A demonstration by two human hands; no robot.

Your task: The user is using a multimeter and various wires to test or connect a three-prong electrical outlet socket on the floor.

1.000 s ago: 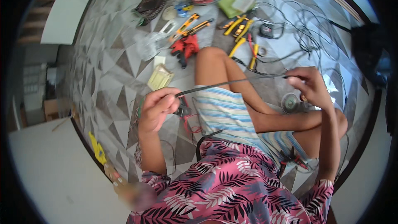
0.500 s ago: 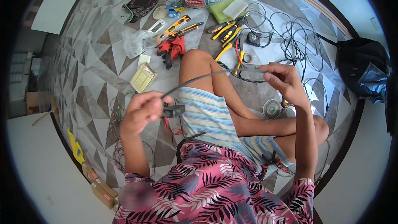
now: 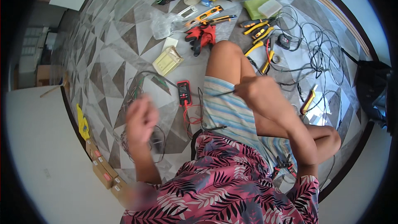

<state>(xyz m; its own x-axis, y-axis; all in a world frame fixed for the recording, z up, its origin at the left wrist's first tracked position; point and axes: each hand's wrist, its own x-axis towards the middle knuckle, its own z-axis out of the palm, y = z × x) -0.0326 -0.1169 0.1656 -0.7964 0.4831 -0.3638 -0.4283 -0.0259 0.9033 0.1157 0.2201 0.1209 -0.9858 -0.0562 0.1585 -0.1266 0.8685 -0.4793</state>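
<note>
My right hand (image 3: 263,97) is closed round a thin dark cable (image 3: 226,93), and a short end of it sticks out to the left over my striped shorts. My left hand (image 3: 141,118) hovers over the floor on the left, smeared by motion, so its grip is unclear. A small dark blurred object (image 3: 157,143) shows just below it. Between my hands and beside my shorts, a red and black multimeter (image 3: 184,93) lies on the floor with red leads (image 3: 191,118). Loose thin wires (image 3: 126,135) spread behind my left hand.
Red-black gloves (image 3: 201,38), a yellow-green box (image 3: 168,61) and yellow-handled pliers (image 3: 260,33) lie ahead. Coiled black cable (image 3: 321,54) and a yellow-red cutter knife (image 3: 308,101) are at right. Red-handled pliers (image 3: 284,166) rest by my lap; cardboard boxes (image 3: 102,169) line the left wall.
The cable was stretched between both hands; now an end sticks out from my right hand, which moved lower. My left hand is lower in the picture. The multimeter has come into sight. The view has shifted.
</note>
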